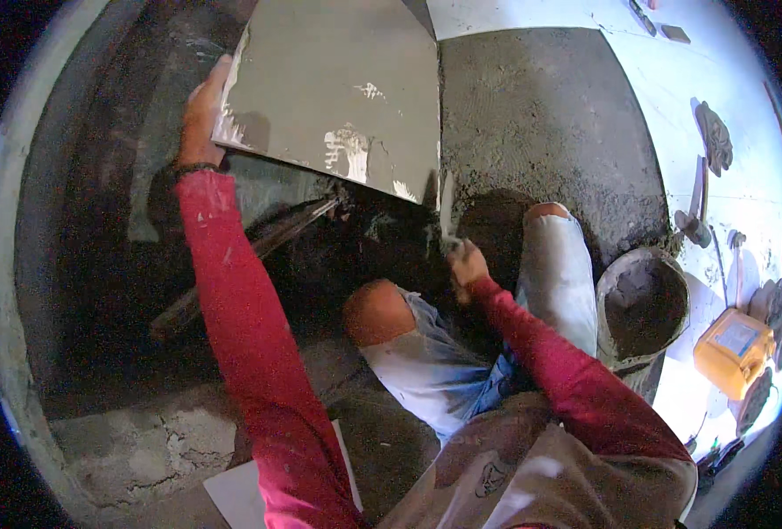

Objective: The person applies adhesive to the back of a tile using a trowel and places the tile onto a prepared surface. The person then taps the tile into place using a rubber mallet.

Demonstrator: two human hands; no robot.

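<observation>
A large tile (338, 97) stands tilted in front of me, its face coated in smooth grey cement with a few pale bare patches. My left hand (202, 119) grips the tile's left edge, fingers curled around behind it. At the opposite edge, my right hand (469, 267) is closed around a trowel whose thin blade (446, 207) points upward against the tile's lower right corner. The trowel's handle is mostly covered by my fingers.
Right of the tile lies a grey mortar bed (541, 106), bordered by white floor tiles (673, 97). A bucket of mortar (642, 309) stands by my knee, near a yellow jug (733, 353) and a mallet (698, 227). A wooden stick (250, 264) lies at the left.
</observation>
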